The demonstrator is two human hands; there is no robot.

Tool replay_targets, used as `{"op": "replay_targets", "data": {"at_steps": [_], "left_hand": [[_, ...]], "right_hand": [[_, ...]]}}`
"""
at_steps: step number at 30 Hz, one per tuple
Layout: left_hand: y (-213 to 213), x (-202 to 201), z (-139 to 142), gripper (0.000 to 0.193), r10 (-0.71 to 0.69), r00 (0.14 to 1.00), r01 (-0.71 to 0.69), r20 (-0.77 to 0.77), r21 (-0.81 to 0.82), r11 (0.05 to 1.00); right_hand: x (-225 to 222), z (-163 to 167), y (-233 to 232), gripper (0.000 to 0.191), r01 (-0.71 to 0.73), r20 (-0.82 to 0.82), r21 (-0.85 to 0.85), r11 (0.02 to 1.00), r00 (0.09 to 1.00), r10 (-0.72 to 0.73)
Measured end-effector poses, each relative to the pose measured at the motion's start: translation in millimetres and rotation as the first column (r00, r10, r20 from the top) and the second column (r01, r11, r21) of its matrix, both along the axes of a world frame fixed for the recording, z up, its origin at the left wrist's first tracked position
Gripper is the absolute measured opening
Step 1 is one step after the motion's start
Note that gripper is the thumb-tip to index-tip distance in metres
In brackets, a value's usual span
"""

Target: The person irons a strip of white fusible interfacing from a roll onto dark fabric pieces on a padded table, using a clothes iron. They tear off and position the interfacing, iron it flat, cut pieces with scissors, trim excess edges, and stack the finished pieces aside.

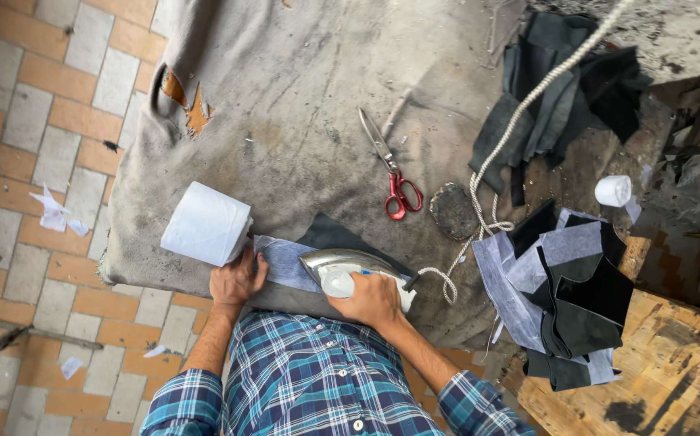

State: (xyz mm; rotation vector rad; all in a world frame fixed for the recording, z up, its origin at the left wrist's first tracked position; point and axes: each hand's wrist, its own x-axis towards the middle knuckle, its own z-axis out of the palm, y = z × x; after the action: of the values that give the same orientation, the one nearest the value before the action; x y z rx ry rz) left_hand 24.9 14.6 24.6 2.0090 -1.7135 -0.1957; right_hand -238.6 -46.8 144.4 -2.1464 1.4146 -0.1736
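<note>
My right hand (372,299) grips the white handle of a silver clothes iron (342,262) that rests on a strip of pale grey lining fabric (284,262) laid over a dark cloth piece (330,234). My left hand (237,278) lies flat on the left end of that strip, pressing it down beside a white roll of lining (207,224). The iron's braided white cord (519,113) runs up and away to the right.
The work surface is a table covered in worn grey cloth (301,89). Red-handled scissors (390,173) lie in the middle. A stack of dark and grey cut pieces (568,299) sits at right, dark fabric scraps (551,97) behind it, a small white roll (613,190) nearby. Tiled floor at left.
</note>
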Motion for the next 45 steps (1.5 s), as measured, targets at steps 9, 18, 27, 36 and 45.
{"op": "replay_targets", "data": {"at_steps": [9, 18, 27, 36, 45], "left_hand": [[-2, -11, 14, 0.022, 0.03, 0.999, -0.028, -0.044, 0.051, 0.998], [-10, -83, 95, 0.025, -0.315, 0.907, 0.345, -0.279, 0.062, 0.937], [-20, -175, 171, 0.028, -0.36, 0.199, 0.764, -0.912, -0.085, 0.64], [-30, -84, 39, 0.037, 0.094, 0.63, 0.362, -0.771, 0.399, 0.842], [6, -38, 28, 0.027, 0.169, 0.626, 0.155, -0.761, 0.334, 0.93]], "right_hand": [[-71, -9, 6, 0.047, -0.061, 0.26, 0.078, 0.995, 0.965, 0.039], [-197, 55, 73, 0.038, 0.505, 0.275, 0.165, 0.847, 0.801, -0.531], [-254, 77, 99, 0.03, 0.871, 0.348, 0.027, 0.49, 0.452, -0.822], [-239, 91, 97, 0.035, 0.738, 0.214, -0.123, 0.663, 0.672, -0.709], [-107, 57, 47, 0.048, 0.323, 0.131, 0.026, 0.946, 0.937, -0.323]]}}
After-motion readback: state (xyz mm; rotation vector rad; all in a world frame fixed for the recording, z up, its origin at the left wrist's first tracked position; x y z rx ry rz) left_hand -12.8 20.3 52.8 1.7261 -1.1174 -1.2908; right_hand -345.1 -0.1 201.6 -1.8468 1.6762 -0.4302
